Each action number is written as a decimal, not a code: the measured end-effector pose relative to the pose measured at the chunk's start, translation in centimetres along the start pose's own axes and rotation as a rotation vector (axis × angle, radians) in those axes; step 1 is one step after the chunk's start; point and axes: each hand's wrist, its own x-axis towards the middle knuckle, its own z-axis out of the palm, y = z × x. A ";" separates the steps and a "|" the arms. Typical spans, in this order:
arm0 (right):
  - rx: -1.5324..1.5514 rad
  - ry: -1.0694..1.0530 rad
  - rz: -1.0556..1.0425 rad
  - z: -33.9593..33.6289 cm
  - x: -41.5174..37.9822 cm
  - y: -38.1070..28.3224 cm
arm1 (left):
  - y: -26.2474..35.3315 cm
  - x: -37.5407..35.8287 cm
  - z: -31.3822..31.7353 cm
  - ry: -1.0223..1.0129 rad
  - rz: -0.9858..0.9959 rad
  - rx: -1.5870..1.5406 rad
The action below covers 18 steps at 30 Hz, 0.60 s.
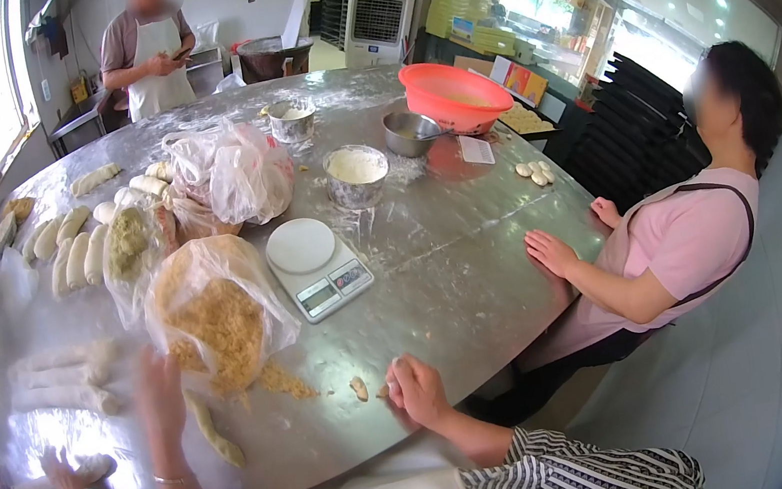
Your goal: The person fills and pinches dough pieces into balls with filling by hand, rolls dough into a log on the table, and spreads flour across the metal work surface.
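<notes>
My left hand, smeared by motion, is over the near left of the table, beside a clear plastic bag of golden crumbly filling. Its fingers are too blurred to read. A thin strip of greenish dough lies just right of that wrist. Closed into a loose fist, my right hand rests near the front edge; whatever its fingers hold, if anything, is hidden. Close to it are small dough scraps and spilled crumbs. A white digital kitchen scale stands beyond the bag.
At left, a co-worker's hand touches a dough roll; more dough rolls lie behind. Flour bowl, red basin and dough balls are farther back. One person sits right; another stands at the back.
</notes>
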 end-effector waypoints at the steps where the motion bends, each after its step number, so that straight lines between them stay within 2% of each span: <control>1: 0.005 -0.003 -0.003 0.0 0.0 0.1 | 0.6 0.1 0.1 -0.040 -0.033 -0.040; 6: -0.009 -0.007 0.084 0.1 0.0 -0.2 | -2.3 1.7 1.4 -0.060 0.003 -0.201; 8: 0.004 -0.001 0.085 0.1 0.2 0.5 | -1.1 1.6 1.4 -0.018 -0.004 -0.068; 12: 0.058 -0.017 0.000 -0.1 0.5 1.7 | -2.5 2.9 2.6 0.060 0.012 0.076; 18: 0.124 -0.027 0.016 0.1 0.5 1.1 | 0.3 3.2 2.6 0.006 0.010 0.050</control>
